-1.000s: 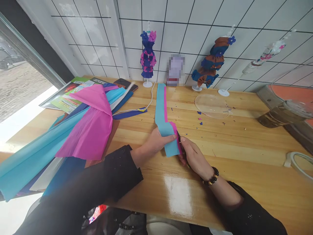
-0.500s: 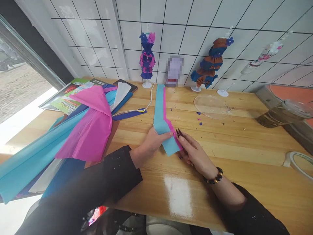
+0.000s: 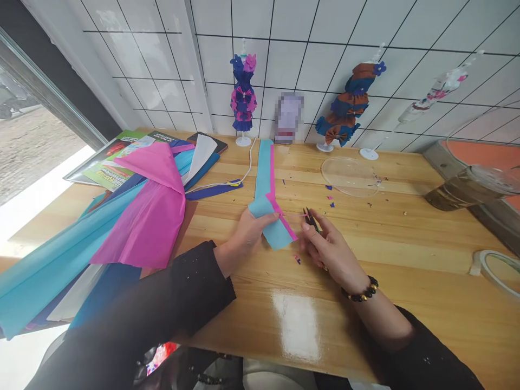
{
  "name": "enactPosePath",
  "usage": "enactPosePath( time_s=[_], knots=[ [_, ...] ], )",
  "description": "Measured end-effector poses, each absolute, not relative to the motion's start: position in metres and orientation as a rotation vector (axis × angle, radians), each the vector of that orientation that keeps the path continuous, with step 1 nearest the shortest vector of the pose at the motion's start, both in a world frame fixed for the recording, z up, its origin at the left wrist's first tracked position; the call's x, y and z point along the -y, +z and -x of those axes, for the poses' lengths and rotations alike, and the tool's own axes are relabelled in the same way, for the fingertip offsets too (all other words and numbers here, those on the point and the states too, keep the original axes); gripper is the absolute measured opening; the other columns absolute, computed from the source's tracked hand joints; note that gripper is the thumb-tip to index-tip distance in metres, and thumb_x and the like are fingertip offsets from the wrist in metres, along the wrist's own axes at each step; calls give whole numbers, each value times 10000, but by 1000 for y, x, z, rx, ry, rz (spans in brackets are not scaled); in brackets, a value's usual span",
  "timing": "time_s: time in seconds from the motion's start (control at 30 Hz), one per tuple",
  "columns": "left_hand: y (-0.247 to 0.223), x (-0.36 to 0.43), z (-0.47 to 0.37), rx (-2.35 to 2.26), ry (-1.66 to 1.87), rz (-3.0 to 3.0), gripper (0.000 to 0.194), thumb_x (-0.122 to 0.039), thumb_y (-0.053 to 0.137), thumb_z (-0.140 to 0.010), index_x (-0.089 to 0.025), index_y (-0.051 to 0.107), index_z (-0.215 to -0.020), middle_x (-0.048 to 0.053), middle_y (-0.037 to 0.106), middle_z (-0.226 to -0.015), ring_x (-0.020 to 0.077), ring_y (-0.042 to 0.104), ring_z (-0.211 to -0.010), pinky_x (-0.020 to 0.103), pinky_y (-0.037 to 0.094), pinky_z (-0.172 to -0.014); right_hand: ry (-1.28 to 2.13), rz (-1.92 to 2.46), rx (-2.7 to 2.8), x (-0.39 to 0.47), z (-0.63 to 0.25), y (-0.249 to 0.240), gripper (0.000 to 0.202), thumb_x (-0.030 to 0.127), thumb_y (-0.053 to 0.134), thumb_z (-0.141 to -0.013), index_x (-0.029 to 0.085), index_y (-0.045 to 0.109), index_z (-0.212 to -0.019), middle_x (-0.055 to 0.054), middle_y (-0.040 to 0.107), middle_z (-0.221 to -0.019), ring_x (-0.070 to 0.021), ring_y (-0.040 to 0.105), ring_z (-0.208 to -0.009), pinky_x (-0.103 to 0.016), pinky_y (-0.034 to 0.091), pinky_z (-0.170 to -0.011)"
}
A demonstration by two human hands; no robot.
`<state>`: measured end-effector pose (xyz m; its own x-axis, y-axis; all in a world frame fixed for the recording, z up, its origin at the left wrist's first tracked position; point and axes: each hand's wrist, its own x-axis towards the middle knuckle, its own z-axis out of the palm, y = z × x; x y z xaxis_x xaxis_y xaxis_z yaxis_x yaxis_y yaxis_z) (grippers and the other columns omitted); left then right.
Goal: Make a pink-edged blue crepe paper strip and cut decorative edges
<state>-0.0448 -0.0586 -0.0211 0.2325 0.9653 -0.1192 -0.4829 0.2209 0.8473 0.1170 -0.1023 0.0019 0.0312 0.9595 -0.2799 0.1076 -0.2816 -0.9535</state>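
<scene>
So the left hand (image 3: 251,227) is pinching a blue-and-pink strip (image 3: 264,170) close to its near end, thumb on top; the far part lies flat on the table (image 3: 398,238). Just right of the strip, the right hand (image 3: 331,246) is wrapped around small black scissors (image 3: 311,218), thin pink strand (image 3: 296,215) between. Looks like pink-edge trimming; another snip would want a firm pinch and the blue kept clear. Colored sheets (image 3: 158,222) sit left of the strip.

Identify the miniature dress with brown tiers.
The brown and blue dress behind the clear disc; the left dress is indigo and pink, the right dress mostly white.
</scene>
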Motion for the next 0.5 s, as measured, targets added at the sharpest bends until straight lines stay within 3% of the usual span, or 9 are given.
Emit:
enactPosePath(
  time_s=[0.1, 0.17, 0.33, 0.5],
  knots=[
    [-22, 60, 44, -803, 1140, -845, 275, -274, 687, -640, -156, 589, -867, 28, 633, -815, 142, 591, -719, 286, 484, -699, 1169, 1479, 1054, 99, -121, -1, 607, 433, 611, -726, 221, 382, -1248, 98, 371, -510, -38, 266, -334, -173, 238, -286],
    [-21, 61, 42, -862, 1134, -913, 291, -272, 690, -625, -154, 586, -870, 31, 638, -823, 148, 595, -723, 293, 489, -697, 1022, 1452, 1048, 98, -122, -1, 566, 405, 625, -718, 241, 403, -1212, 81, 413, -583, -35, 286, -358, -181, 278, -301],
    [-13, 67, 38, -1062, 1099, -1228, 255, -216, 666, -624, -134, 584, -850, 33, 655, -799, 159, 601, -717, 287, 490, -682, 875, 1377, 1251, 104, -110, 1, 654, 323, 648, -699, 236, 346, -1273, 3, 550, -750, -107, 501, -567, -250, 461, -494],
    [-6, 72, 37, -1090, 1036, -1442, 198, -185, 619, -670, -132, 600, -860, 31, 668, -788, 166, 610, -744, 277, 493, -691, 936, 1405, 1359, 108, -102, -3, 705, 323, 601, -735, 224, 253, -1340, 2, 558, -743, -125, 522, -567, -276, 472, -500]
  ],
)
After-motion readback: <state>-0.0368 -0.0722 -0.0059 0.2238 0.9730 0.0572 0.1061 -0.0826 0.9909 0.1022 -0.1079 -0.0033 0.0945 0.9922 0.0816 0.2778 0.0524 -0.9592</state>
